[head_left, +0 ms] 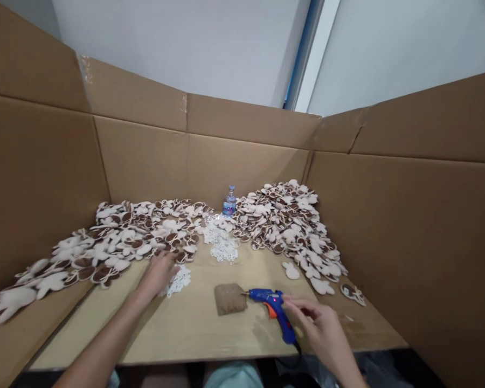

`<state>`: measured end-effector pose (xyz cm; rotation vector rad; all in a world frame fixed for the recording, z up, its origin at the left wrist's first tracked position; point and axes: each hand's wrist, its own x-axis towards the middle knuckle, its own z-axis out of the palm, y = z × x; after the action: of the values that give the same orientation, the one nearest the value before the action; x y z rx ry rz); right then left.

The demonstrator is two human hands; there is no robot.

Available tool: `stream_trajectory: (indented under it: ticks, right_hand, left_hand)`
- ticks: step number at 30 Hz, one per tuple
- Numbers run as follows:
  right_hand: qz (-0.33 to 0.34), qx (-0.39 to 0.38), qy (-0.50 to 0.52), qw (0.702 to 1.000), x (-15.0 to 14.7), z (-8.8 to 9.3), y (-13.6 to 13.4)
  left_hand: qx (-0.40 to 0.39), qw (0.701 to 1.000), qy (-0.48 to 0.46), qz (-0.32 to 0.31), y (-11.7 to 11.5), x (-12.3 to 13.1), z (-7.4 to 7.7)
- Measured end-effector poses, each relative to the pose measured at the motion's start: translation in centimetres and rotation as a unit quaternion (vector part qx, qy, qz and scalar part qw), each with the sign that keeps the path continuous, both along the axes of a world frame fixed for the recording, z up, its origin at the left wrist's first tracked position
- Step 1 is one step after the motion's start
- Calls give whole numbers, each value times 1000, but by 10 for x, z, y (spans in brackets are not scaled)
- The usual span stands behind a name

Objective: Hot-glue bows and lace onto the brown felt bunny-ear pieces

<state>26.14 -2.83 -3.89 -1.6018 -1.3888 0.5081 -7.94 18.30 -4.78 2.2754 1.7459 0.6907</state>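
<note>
My left hand [158, 272] reaches forward onto a small white lace-like cutout [179, 280] at the edge of the left heap of cream and brown shaped pieces [121, 242]; its fingers are blurred. My right hand [317, 323] rests at the handle of a blue glue gun [274, 308] with an orange trigger, fingers loosely curled beside it, touching but not clearly wrapped round. The gun's nozzle points left at a brown fibrous pad [230, 298] on the wooden tabletop [194, 328].
A second heap of cream and brown pieces [291, 221] fills the right back. White lace cutouts [222, 242] lie in the middle. A small water bottle [229, 200] stands at the back. Cardboard walls [408, 226] enclose the table on three sides.
</note>
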Motion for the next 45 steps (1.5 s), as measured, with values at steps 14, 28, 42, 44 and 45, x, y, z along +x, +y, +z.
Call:
stream_trajectory:
  ticks: [14, 28, 42, 44, 45]
  right_hand:
    - [-80, -157, -134, 975, -3, -43, 18]
    - [-34, -143, -92, 985, -4, -24, 18]
    - [-31, -128, 206, 970, -27, -16, 12]
    - [-33, -106, 187, 976, -32, -12, 10]
    - [-34, -96, 170, 980, -35, -9, 8]
  left_hand:
    - [7, 998, 11, -59, 13, 16, 6]
    - [-5, 979, -201, -42, -30, 26, 14]
    - [-122, 864, -485, -60, -110, 56, -6]
    - [-118, 858, -497, -44, -115, 58, -4]
    - [-122, 856, -501, -38, -118, 59, -2]
